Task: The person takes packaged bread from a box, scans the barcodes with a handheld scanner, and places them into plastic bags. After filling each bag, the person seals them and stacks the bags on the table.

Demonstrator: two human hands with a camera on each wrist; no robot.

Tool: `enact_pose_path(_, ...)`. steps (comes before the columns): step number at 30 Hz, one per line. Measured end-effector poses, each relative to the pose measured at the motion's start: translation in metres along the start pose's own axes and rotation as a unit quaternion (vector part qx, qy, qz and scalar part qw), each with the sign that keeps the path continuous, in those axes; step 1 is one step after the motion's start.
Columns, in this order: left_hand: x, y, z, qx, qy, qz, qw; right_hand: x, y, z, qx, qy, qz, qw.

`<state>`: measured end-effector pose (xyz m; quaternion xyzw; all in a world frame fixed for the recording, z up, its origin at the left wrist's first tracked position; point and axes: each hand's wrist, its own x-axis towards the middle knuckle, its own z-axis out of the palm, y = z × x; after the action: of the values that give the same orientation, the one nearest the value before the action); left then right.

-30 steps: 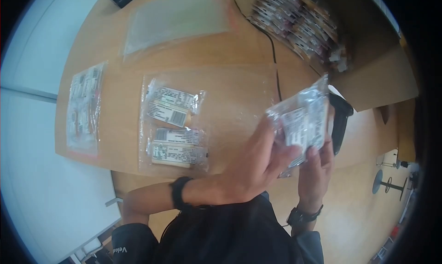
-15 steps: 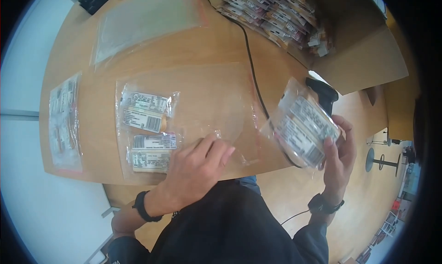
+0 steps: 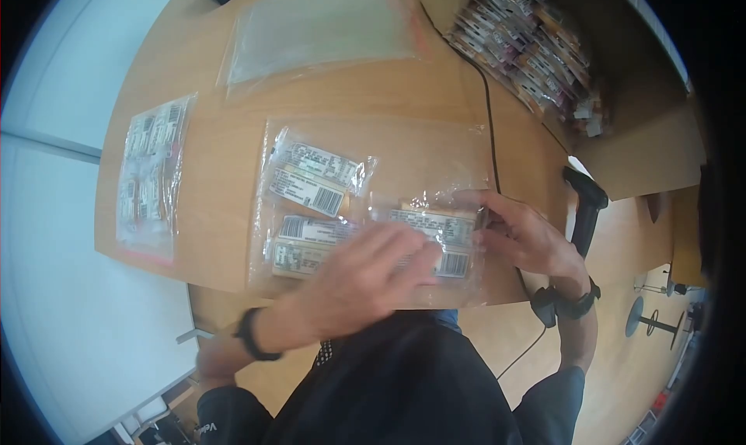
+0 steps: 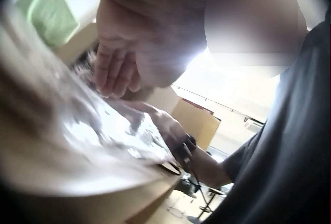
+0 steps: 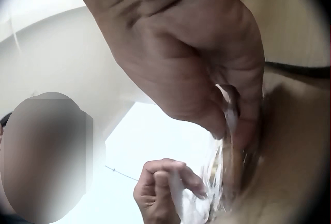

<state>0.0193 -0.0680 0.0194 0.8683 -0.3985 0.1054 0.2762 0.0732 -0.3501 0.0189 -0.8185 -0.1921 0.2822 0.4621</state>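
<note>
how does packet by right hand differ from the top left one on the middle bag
The right packet is partly hidden by the left hand and touches the right hand; the top-left packet has no hand on it. The top-left packet looks more slanted in the head view than the right packet. Both are clear-wrapped, with labels and a barcode.

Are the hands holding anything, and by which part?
Right hand pinches clear plastic at one end of a packet; the left hand is too blurred to tell.
</note>
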Motion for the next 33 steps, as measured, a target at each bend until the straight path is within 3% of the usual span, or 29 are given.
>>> enact_pose_path(1,-0.002,-0.015,-0.021,0.04,-0.023,0.029,0.998,0.001,0.001,0.001,-0.035,0.012,-0.005,0.999)
enact_pose_path(3,-0.003,-0.039,-0.063,0.122,-0.137,-0.031,0.983,0.005,0.013,0.003,0.023,0.014,-0.017,0.999)
enact_pose_path(5,-0.011,-0.077,-0.076,0.168,-0.183,-0.056,0.967,0.007,0.019,0.0,0.069,0.035,-0.027,0.997)
enact_pose_path(6,-0.012,-0.092,-0.074,0.166,-0.174,-0.032,0.97,0.01,0.019,-0.001,0.001,0.025,-0.082,0.996)
enact_pose_path(7,-0.017,-0.103,-0.071,0.127,-0.187,-0.067,0.972,0.01,0.015,-0.004,-0.068,0.012,-0.132,0.989)
enact_pose_path(10,-0.019,-0.106,-0.062,0.089,-0.184,-0.123,0.971,-0.003,-0.001,-0.001,-0.185,0.058,-0.168,0.967)
enact_pose_path(11,-0.021,-0.104,-0.06,0.089,-0.17,-0.161,0.968,-0.01,-0.007,-0.01,-0.246,0.079,-0.142,0.956)
enact_pose_path(12,-0.022,-0.101,-0.059,0.09,-0.169,-0.148,0.97,-0.011,-0.009,-0.021,-0.249,0.091,-0.137,0.954)
enact_pose_path(14,-0.027,-0.087,-0.053,0.154,-0.157,-0.213,0.952,-0.005,-0.015,-0.053,-0.378,0.321,-0.101,0.863)
enact_pose_path(15,-0.032,-0.081,-0.045,0.21,-0.15,-0.222,0.94,0.004,-0.022,-0.071,-0.381,0.402,-0.108,0.825)
enact_pose_path(16,-0.029,-0.071,-0.042,0.214,-0.148,-0.216,0.941,0.016,-0.03,-0.091,-0.382,0.48,-0.116,0.781)
enact_pose_path(18,-0.022,-0.052,-0.039,0.229,-0.152,-0.146,0.95,0.045,-0.026,-0.134,-0.481,0.571,-0.146,0.649)
enact_pose_path(19,-0.023,-0.052,-0.034,0.205,-0.176,-0.165,0.949,0.055,-0.019,-0.153,-0.48,0.576,-0.148,0.645)
enact_pose_path(21,-0.023,-0.063,-0.031,0.2,-0.184,-0.206,0.94,0.069,-0.005,-0.179,-0.489,0.436,0.041,0.755)
enact_pose_path(22,-0.023,-0.069,-0.032,0.191,-0.193,-0.248,0.93,0.07,-0.008,-0.179,-0.49,0.441,0.038,0.751)
enact_pose_path(25,-0.018,-0.077,-0.036,0.161,-0.2,-0.274,0.927,0.063,-0.016,-0.171,-0.509,0.448,0.054,0.733)
enact_pose_path(27,-0.02,-0.075,-0.035,0.184,-0.197,-0.273,0.924,0.038,-0.029,-0.146,-0.514,0.541,-0.147,0.649)
enact_pose_path(29,-0.015,-0.073,-0.036,0.207,-0.196,-0.272,0.919,0.01,-0.049,-0.105,-0.484,0.534,-0.234,0.653)
enact_pose_path(31,-0.007,-0.058,-0.035,0.001,-0.032,-0.199,0.979,-0.017,-0.06,-0.057,-0.507,0.514,-0.336,0.605)
enact_pose_path(32,0.002,-0.047,-0.035,-0.002,-0.04,-0.199,0.979,-0.036,-0.068,-0.024,-0.524,0.486,-0.326,0.619)
enact_pose_path(33,0.017,-0.034,-0.038,-0.396,-0.048,-0.26,0.879,-0.038,-0.064,0.003,-0.52,0.491,-0.348,0.606)
